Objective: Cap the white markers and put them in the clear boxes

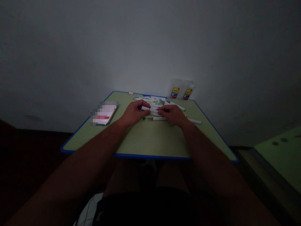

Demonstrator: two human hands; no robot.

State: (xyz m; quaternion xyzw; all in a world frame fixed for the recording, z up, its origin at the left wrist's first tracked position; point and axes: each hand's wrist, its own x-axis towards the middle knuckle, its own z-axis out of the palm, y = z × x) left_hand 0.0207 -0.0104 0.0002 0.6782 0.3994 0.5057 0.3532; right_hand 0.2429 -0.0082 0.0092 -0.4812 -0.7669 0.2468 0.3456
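Observation:
My left hand (pixel 133 113) is closed around a white marker (pixel 145 108) with a dark purple end, near the middle of the table. Close by on the right, my right hand (pixel 173 113) has its thumb and fingers pinched on another white marker (pixel 154 110). Several white markers (pixel 150 101) lie in a loose heap just beyond both hands. An uncapped marker (pixel 158 119) with a dark tip rests below my right fingers, and a small green cap (pixel 144 118) is beside my left hand.
The pale table (pixel 150 141) has a blue edge and stands against a wall. A phone (pixel 104 114) lies at the left. Two clear cases (pixel 181 89) with labels stand at the back right. One marker (pixel 195 121) lies past my right wrist; a pink-ended piece (pixel 130 93) sits at the back edge.

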